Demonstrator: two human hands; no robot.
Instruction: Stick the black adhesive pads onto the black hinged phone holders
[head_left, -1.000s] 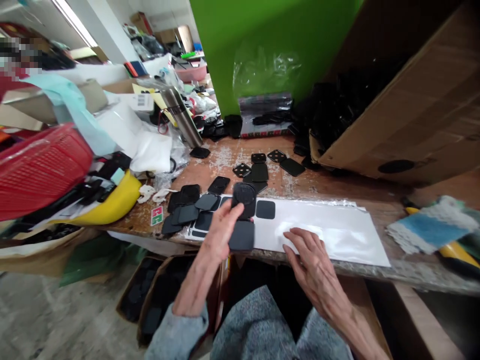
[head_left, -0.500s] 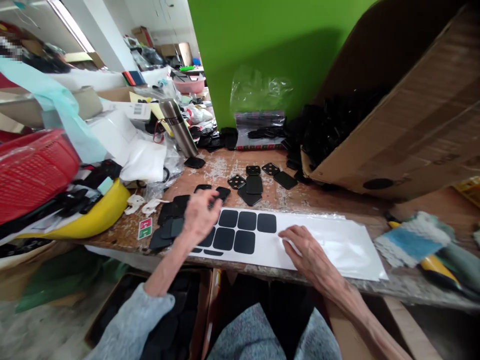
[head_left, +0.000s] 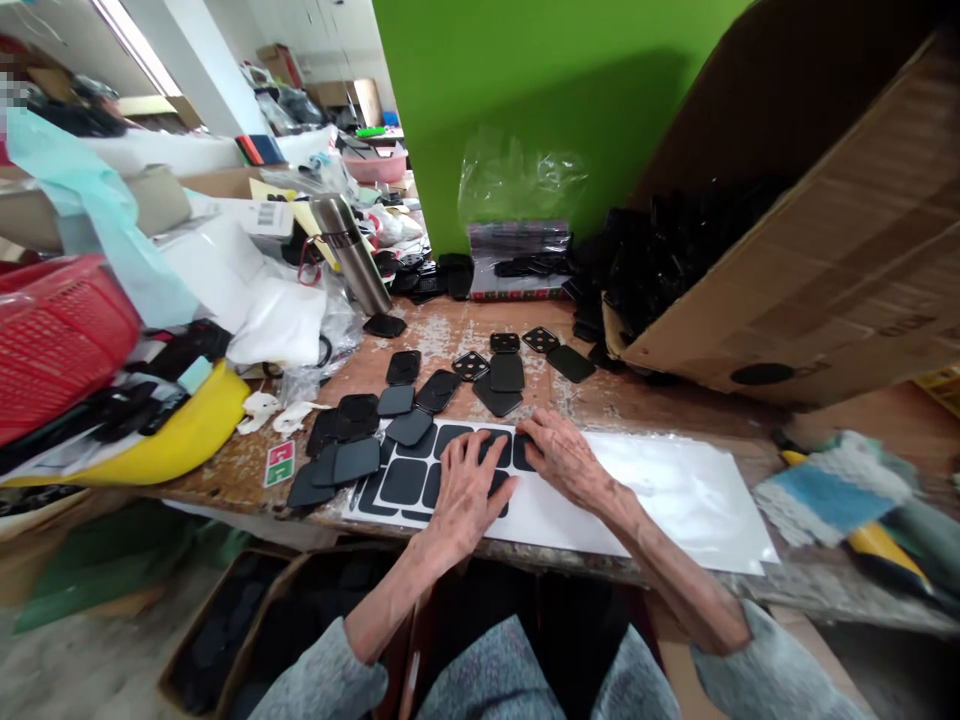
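A white sheet (head_left: 622, 490) lies along the table's front edge, with rows of black rounded-square stickers (head_left: 405, 481) on its left part. Spread across several stickers, my left hand (head_left: 469, 485) rests palm down with its fingers apart. My right hand (head_left: 566, 458) is at the end sticker of the far row (head_left: 521, 453), fingers bent and drawn together at its right edge. The fingertips partly cover that sticker. Left of the sheet are loose black plates (head_left: 357, 460), some overlapping its corner. More black plates (head_left: 507, 373) lie behind the sheet, some showing holes.
An open cardboard box (head_left: 795, 260) full of black pieces leans at the right. At the left are a steel flask (head_left: 352, 255), a red basket (head_left: 67, 325) and a yellow container (head_left: 187, 425). A blue-white cloth (head_left: 832, 490) sits at the right end.
My left hand has come down from the loose plates onto the stickers, moving right. My right hand has moved left and away from me to the end sticker.
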